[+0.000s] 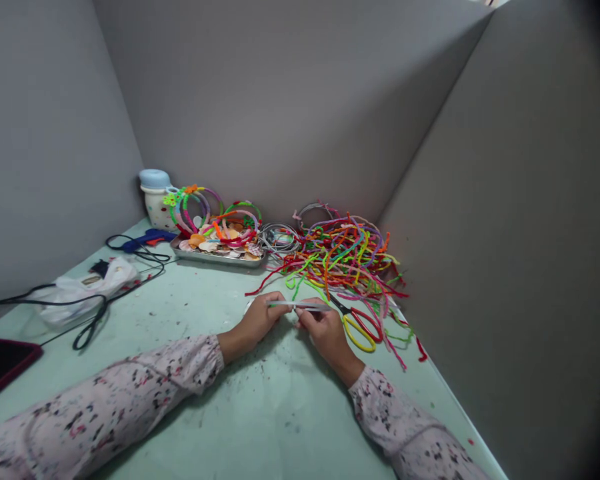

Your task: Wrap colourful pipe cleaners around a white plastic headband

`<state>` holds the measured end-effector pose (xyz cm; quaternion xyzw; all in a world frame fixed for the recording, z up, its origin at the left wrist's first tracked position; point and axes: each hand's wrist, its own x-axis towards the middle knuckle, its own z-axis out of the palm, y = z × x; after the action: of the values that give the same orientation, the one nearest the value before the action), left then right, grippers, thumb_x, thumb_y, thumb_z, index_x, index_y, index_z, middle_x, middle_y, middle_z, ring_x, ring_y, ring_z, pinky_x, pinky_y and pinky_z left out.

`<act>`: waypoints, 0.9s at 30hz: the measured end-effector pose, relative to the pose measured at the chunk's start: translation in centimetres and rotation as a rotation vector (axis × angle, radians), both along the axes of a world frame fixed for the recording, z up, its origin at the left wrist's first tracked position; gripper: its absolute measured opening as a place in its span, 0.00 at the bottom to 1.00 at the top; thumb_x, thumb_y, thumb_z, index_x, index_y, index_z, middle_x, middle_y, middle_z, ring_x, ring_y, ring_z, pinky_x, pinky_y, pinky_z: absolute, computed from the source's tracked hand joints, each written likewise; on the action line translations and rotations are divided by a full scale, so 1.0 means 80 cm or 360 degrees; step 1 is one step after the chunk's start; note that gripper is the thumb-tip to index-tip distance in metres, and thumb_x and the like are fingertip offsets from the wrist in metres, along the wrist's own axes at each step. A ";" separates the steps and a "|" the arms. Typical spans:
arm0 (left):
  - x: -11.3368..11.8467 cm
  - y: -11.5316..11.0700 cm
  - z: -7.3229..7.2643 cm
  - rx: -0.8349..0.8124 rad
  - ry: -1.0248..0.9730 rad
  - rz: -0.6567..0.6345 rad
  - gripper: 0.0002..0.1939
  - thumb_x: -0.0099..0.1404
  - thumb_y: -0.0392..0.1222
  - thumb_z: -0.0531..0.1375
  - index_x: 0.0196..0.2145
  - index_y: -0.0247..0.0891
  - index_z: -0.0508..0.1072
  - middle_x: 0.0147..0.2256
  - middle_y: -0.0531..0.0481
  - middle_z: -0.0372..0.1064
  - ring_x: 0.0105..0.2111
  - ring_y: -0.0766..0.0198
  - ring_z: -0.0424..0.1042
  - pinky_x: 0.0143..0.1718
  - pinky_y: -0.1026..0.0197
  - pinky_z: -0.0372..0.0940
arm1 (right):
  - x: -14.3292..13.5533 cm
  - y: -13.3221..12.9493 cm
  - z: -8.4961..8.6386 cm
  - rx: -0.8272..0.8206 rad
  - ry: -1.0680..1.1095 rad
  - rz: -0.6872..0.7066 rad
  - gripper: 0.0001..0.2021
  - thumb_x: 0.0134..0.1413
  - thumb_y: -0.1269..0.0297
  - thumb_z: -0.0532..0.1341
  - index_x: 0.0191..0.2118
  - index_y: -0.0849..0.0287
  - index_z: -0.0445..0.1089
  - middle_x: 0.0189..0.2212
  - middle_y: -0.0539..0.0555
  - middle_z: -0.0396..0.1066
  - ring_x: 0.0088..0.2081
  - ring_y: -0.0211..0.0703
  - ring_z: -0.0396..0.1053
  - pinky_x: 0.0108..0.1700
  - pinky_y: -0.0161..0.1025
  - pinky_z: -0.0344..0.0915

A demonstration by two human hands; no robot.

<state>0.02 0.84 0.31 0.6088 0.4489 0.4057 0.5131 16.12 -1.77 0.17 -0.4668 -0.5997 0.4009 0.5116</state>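
Above the middle of the table, both hands hold a thin grey headband [305, 304], which shows almost edge-on. My left hand [261, 320] has its fingers closed on the band's left part. My right hand [325, 331] pinches it just right of the middle, thumb toward me. Between the fingertips is a small pale bit that I cannot make out. A green pipe cleaner [296, 288] ends close behind the band; whether it touches is unclear. Beside my right hand lie scissors [363, 327] with red and yellow handles. More grey headbands [279, 238] lie behind.
A tangled heap of coloured pipe cleaners [350, 250] fills the back right. A metal tray [220, 259] holds shells and wrapped hoops [195, 210]. At left are a lidded jar [156, 200], blue glue gun [150, 239], black cable [100, 313], plastic bag [75, 297] and phone [7, 367].
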 end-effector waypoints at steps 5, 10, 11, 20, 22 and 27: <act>0.000 0.004 -0.004 0.0009 -0.0026 -0.0025 0.13 0.59 0.49 0.55 0.25 0.36 0.65 0.18 0.58 0.55 0.18 0.70 0.54 0.19 0.66 0.48 | 0.000 0.003 -0.001 -0.0052 0.0053 -0.0024 0.09 0.51 0.59 0.62 0.35 0.59 0.72 0.20 0.49 0.70 0.22 0.39 0.68 0.26 0.35 0.64; 0.000 0.004 -0.004 -0.0077 -0.0032 -0.0041 0.08 0.56 0.44 0.57 0.28 0.36 0.67 0.16 0.59 0.54 0.16 0.71 0.51 0.18 0.66 0.44 | 0.001 0.004 -0.004 -0.0097 0.0057 -0.0028 0.09 0.51 0.59 0.62 0.35 0.59 0.71 0.19 0.48 0.69 0.21 0.39 0.67 0.25 0.35 0.64; 0.000 0.003 -0.003 -0.0083 -0.0041 -0.0046 0.08 0.56 0.44 0.58 0.28 0.37 0.67 0.16 0.60 0.54 0.16 0.71 0.51 0.17 0.66 0.44 | 0.001 0.004 -0.004 -0.0117 0.0050 -0.0034 0.09 0.51 0.59 0.62 0.35 0.59 0.71 0.18 0.48 0.69 0.21 0.39 0.67 0.25 0.35 0.64; -0.002 -0.002 0.005 -0.0104 -0.0008 -0.0078 0.08 0.56 0.45 0.57 0.28 0.36 0.67 0.15 0.59 0.54 0.16 0.71 0.52 0.18 0.67 0.44 | 0.003 0.003 -0.002 0.0128 -0.0073 -0.0002 0.07 0.52 0.61 0.61 0.34 0.58 0.72 0.26 0.50 0.70 0.26 0.39 0.68 0.30 0.35 0.65; -0.003 -0.001 0.003 -0.0084 -0.0007 -0.0095 0.08 0.56 0.45 0.57 0.27 0.36 0.66 0.16 0.59 0.54 0.16 0.71 0.52 0.18 0.67 0.45 | 0.003 0.003 -0.001 0.0126 -0.0075 0.0007 0.08 0.52 0.61 0.61 0.35 0.58 0.73 0.26 0.51 0.71 0.27 0.39 0.69 0.30 0.35 0.65; -0.001 0.002 -0.004 -0.0012 -0.0072 -0.0041 0.14 0.60 0.48 0.53 0.22 0.37 0.61 0.17 0.58 0.54 0.17 0.71 0.54 0.18 0.66 0.49 | 0.001 0.002 0.000 -0.0086 0.0064 -0.0060 0.11 0.50 0.59 0.62 0.37 0.60 0.73 0.20 0.50 0.72 0.23 0.39 0.69 0.27 0.36 0.66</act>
<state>-0.03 1.03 0.02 0.6033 0.4309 0.4109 0.5305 16.21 -1.61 0.21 -0.4835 -0.5693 0.4165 0.5183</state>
